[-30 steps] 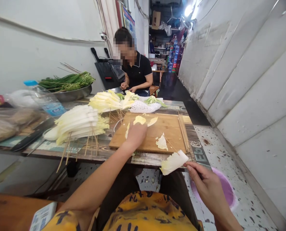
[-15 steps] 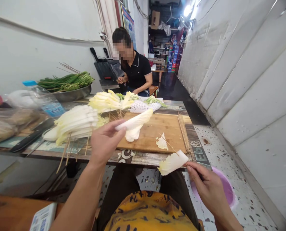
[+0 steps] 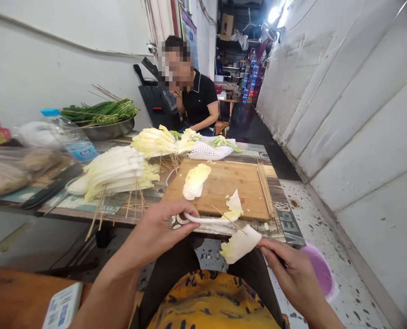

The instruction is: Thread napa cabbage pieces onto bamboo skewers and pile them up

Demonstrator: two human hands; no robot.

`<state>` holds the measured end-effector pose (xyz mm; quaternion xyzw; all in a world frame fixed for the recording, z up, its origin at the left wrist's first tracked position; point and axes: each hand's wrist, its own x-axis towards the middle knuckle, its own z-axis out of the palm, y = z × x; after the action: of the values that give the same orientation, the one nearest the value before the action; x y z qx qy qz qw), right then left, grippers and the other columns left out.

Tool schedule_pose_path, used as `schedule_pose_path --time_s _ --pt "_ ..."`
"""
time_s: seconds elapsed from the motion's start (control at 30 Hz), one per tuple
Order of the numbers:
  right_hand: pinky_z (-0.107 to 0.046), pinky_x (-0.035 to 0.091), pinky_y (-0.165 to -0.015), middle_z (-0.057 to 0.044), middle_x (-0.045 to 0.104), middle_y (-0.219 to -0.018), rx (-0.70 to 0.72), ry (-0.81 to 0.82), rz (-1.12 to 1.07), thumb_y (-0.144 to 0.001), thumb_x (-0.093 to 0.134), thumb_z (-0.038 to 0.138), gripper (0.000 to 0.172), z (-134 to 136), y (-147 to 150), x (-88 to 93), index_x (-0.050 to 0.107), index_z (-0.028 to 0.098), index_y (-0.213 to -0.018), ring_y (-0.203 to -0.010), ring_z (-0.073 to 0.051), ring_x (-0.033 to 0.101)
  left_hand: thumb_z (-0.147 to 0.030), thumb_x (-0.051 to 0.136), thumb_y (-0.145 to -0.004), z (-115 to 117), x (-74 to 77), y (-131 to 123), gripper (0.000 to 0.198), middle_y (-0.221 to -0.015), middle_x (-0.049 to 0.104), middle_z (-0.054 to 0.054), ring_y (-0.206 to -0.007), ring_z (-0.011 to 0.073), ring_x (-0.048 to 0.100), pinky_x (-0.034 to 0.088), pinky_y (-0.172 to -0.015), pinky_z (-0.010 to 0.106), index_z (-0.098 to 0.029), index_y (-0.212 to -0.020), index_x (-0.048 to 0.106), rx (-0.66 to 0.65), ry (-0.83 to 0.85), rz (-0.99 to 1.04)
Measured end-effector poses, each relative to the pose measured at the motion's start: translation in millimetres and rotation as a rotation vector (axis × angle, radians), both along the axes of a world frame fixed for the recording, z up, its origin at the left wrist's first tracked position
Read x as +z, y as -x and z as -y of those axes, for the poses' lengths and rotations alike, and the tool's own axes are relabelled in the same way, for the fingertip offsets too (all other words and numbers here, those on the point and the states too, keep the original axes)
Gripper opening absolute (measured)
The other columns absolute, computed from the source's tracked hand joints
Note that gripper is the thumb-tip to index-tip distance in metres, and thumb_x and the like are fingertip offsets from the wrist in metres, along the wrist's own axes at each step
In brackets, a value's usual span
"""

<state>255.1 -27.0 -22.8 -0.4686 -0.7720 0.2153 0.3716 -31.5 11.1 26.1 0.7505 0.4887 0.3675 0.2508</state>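
The left hand (image 3: 164, 228) pinches a napa cabbage leaf (image 3: 208, 220) by its white end; the right hand (image 3: 292, 265) grips a bamboo skewer (image 3: 238, 225) piercing another leaf (image 3: 240, 246). A third leaf (image 3: 196, 180) lies on the wooden cutting board (image 3: 224, 178), beside which loose skewers (image 3: 265, 189) line the right edge. Skewered cabbage (image 3: 116, 171) is piled to the left on the desk (image 3: 280, 233).

Dark-marked yellow top (image 3: 215, 304), dark trousers (image 3: 172, 274)

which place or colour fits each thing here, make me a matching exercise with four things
1. single skewered leaf
2. loose skewers
3. green vegetables
4. bottle cap

a. blue
b. heaped in the metal bowl
c. held by the right hand
d. along the right side of the cutting board

Pairs: 1-c, 2-d, 3-b, 4-a
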Motion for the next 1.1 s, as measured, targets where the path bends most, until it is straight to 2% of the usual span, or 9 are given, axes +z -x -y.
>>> schedule_pose_path --time_s 0.17,0.23,0.3,0.4,0.57,0.7,0.9,1.1 --pt "-0.02 0.05 -0.066 -0.001 0.069 -0.084 0.07 0.031 0.024 -0.091 0.047 0.016 0.02 0.0 2.6 -3.8 0.063 0.024 -0.1 -0.076 -0.013 0.066 -0.02 0.07 -0.072 -1.9 -7.7 -13.6 0.008 -0.082 0.069 0.002 -0.079 0.0164 0.063 0.047 -0.073 0.026 -0.018 -0.074 0.063 -0.131 0.332 0.527" --pt "-0.02 0.05 -0.066 -0.001 0.069 -0.083 0.067 0.01 0.024 -0.091 0.047 0.015 0.022 0.1 1.8 -4.4 0.064 0.024 -0.102 -0.076 -0.013 0.066 -0.025 0.074 -0.068 -3.2 -10.6 -16.6 0.013 -0.076 0.069 0.002 -0.071 0.0149 0.062 0.047 -0.068 0.025 -0.018 -0.075 0.066 -0.121 0.437 0.709" --pt "-0.02 0.051 -0.067 -0.001 0.07 -0.084 0.036 -0.031 0.019 -0.09 0.048 0.014 0.022 0.5 0.0 -3.7 0.064 0.024 -0.103 -0.076 -0.013 0.066 -0.03 0.075 -0.068 -4.4 -12.7 -18.1 0.017 -0.071 0.068 0.002 -0.065 0.0127 0.06 0.047 -0.064 0.023 -0.017 -0.075 0.069 -0.057 0.47 0.816" --pt "-0.02 0.052 -0.066 -0.001 0.069 -0.081 0.026 -0.082 0.017 -0.089 0.049 0.014 0.024 1.3 -2.5 0.0 0.064 0.024 -0.105 -0.073 -0.014 0.066 -0.034 0.074 -0.07 -5.8 -15.5 -20.1 0.019 -0.069 0.067 0.001 -0.067 0.0113 0.057 0.045 -0.065 0.021 -0.016 -0.073 0.07 0.018 0.46 0.867" --pt "-0.022 0.053 -0.065 -0.002 0.068 -0.076 0.041 -0.088 0.062 -0.09 0.048 0.015 0.024 1.6 -2.5 7.1 0.065 0.023 -0.104 -0.073 -0.015 0.067 -0.036 0.073 -0.07 -8.3 -21.5 -26.6 0.023 -0.072 0.067 0.001 -0.065 0.0104 0.054 0.042 -0.062 0.02 -0.016 -0.082 0.071 0.031 0.536 0.863" --pt "-0.022 0.054 -0.062 -0.003 0.069 -0.075 0.031 -0.093 0.084 -0.09 0.046 0.016 0.024 1.4 -3.0 8.3 0.066 0.023 -0.103 -0.07 -0.016 0.067 -0.037 0.075 -0.067 -9.7 -25.7 -30.6 0.023 -0.069 0.067 0.002 -0.062 0.0112 0.055 0.042 -0.061 0.021 -0.015 -0.072 0.068 0.02 0.598 0.906" --pt "-0.022 0.053 -0.06 -0.002 0.068 -0.073 0.033 -0.1 0.097 -0.09 0.047 0.016 0.023 2.1 -3.8 9.0 0.065 0.023 -0.103 -0.07 -0.016 0.068 -0.036 0.075 -0.068 -8.2 -24.6 -31.9 0.024 -0.07 0.07 0.004 -0.062 0.0108 0.058 0.043 -0.061 0.02 -0.015 -0.072 0.063 -0.015 0.702 1.0" --pt "-0.021 0.052 -0.057 -0.002 0.066 -0.07 0.039 -0.119 0.07 -0.089 0.049 0.015 0.023 2.2 -3.3 7.9 0.065 0.023 -0.102 -0.065 -0.015 0.067 -0.034 0.071 -0.074 -6.9 -25.8 -31.9 0.022 -0.069 0.068 0.003 -0.062 0.0096 0.057 0.043 -0.061 0.019 -0.014 -0.072 0.062 -0.066 0.697 1.018"
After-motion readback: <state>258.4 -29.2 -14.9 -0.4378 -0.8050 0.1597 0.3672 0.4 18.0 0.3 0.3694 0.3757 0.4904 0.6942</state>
